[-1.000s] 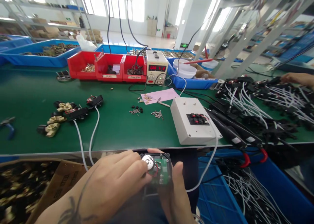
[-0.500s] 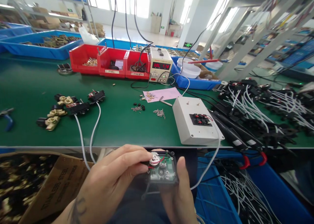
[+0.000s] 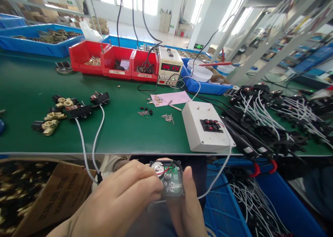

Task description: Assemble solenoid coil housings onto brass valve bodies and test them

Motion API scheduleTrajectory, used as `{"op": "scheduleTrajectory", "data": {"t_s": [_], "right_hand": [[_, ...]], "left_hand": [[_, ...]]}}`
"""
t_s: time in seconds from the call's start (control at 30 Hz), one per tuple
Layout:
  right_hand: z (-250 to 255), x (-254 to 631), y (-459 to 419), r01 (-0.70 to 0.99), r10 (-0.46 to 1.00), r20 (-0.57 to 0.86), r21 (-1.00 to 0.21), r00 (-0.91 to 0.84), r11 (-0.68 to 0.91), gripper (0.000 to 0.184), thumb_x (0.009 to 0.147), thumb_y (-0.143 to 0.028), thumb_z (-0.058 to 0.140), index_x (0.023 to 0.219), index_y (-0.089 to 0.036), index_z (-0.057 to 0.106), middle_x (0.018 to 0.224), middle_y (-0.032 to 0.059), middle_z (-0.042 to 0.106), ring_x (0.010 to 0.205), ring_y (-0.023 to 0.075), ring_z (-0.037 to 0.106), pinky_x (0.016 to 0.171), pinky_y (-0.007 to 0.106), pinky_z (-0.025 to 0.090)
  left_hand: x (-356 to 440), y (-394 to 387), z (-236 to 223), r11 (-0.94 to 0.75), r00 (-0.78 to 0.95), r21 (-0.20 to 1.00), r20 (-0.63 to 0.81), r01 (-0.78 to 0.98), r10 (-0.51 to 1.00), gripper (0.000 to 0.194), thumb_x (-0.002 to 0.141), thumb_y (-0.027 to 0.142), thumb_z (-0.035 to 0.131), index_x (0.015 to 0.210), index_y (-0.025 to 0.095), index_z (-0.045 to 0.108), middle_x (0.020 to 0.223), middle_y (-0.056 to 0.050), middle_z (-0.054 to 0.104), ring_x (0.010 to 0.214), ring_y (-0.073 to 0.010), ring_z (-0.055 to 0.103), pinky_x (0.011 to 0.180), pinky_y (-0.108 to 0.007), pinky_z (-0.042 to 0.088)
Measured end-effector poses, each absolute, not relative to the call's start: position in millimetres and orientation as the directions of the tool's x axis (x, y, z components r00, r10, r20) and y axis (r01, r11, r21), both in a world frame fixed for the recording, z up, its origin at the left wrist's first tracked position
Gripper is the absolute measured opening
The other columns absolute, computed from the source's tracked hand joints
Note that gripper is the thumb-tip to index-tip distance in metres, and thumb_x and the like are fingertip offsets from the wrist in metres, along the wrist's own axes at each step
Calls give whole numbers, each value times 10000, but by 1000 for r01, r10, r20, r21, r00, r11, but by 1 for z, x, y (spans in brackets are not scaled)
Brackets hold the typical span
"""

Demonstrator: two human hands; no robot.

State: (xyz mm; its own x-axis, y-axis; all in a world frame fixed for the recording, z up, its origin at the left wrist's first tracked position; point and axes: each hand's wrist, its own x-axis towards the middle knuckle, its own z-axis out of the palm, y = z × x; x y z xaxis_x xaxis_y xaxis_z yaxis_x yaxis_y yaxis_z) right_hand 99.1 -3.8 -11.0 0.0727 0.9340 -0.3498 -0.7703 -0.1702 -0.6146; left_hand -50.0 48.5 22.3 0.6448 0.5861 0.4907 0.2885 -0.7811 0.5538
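My right hand (image 3: 191, 199) grips a small open black housing (image 3: 179, 188), thumb up at its right edge, below the bench's front edge. Inside the housing show a round silver motor, red and black wires and a green circuit board. My left hand (image 3: 125, 192) is closed, its bent fingertips at the housing's lower left; whatever they pinch is hidden. A translucent piece juts out under the housing, blurred. From the housing's right side a white cable (image 3: 221, 171) runs up to the grey box (image 3: 196, 140) with black and red terminals.
On the green bench (image 3: 125, 133) lie small screws (image 3: 168, 118), a pink sheet (image 3: 179, 97), brass valves (image 3: 50, 126) and two cabled black units (image 3: 79, 111). Red bins (image 3: 87, 69) and a power supply (image 3: 170, 60) stand behind. Cabled units (image 3: 260, 108) crowd the right; a blue crate (image 3: 221, 209) sits below.
My left fingers have moved from the motor at the housing's upper left down to its lower left, uncovering the motor. The housing has shifted slightly left in view.
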Motion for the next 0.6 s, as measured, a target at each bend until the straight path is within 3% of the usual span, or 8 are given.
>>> {"op": "scheduleTrajectory", "data": {"t_s": [0.17, 0.3, 0.4, 0.5, 0.6], "right_hand": [[-9, 99, -3, -749, 937, -348, -625, 16, -220, 584, 801, -709, 628, 1074, -205, 740, 1012, 88, 729, 1075, 304, 632, 917, 448, 529], [-11, 100, -2, -736, 937, -347, -625, -36, -260, 575, 834, -699, 595, 1071, -192, 731, 950, 76, 733, 1052, 290, 640, 919, 436, 522], [-14, 101, -3, -729, 939, -334, -622, -81, -284, 529, 873, -645, 591, 1068, -172, 726, 927, 74, 732, 1038, 277, 643, 927, 430, 513], [-18, 101, -4, -743, 938, -326, -599, -116, -300, 486, 908, -588, 589, 1092, -156, 717, 967, 82, 728, 1048, 258, 638, 946, 414, 501], [-19, 100, -2, -788, 936, -343, -555, -75, -266, 508, 890, -593, 613, 1140, -159, 700, 1042, 87, 723, 1098, 254, 617, 954, 393, 501]], "left_hand": [[-51, 55, 33, -901, 793, 338, 452, 272, 409, 296, 1034, 215, 309, 1094, 200, 599, 1016, -58, 689, 900, -181, 632, 769, -261, 533], [-50, 61, 35, -896, 807, 379, 440, 231, 394, 272, 1032, 207, 341, 1053, 214, 613, 994, -46, 691, 920, -168, 618, 787, -228, 534], [-49, 65, 33, -872, 798, 436, 431, 225, 421, 265, 1006, 160, 392, 954, 236, 640, 874, -19, 666, 804, -150, 604, 654, -211, 533], [-49, 66, 29, -843, 736, 427, 445, 327, 510, 283, 986, 163, 411, 872, 231, 661, 826, -28, 626, 699, -141, 586, 531, -214, 506], [-45, 61, 24, -890, 747, 284, 485, 358, 455, 274, 1012, 273, 427, 952, 190, 680, 978, -63, 697, 889, -173, 652, 715, -249, 581]]}}
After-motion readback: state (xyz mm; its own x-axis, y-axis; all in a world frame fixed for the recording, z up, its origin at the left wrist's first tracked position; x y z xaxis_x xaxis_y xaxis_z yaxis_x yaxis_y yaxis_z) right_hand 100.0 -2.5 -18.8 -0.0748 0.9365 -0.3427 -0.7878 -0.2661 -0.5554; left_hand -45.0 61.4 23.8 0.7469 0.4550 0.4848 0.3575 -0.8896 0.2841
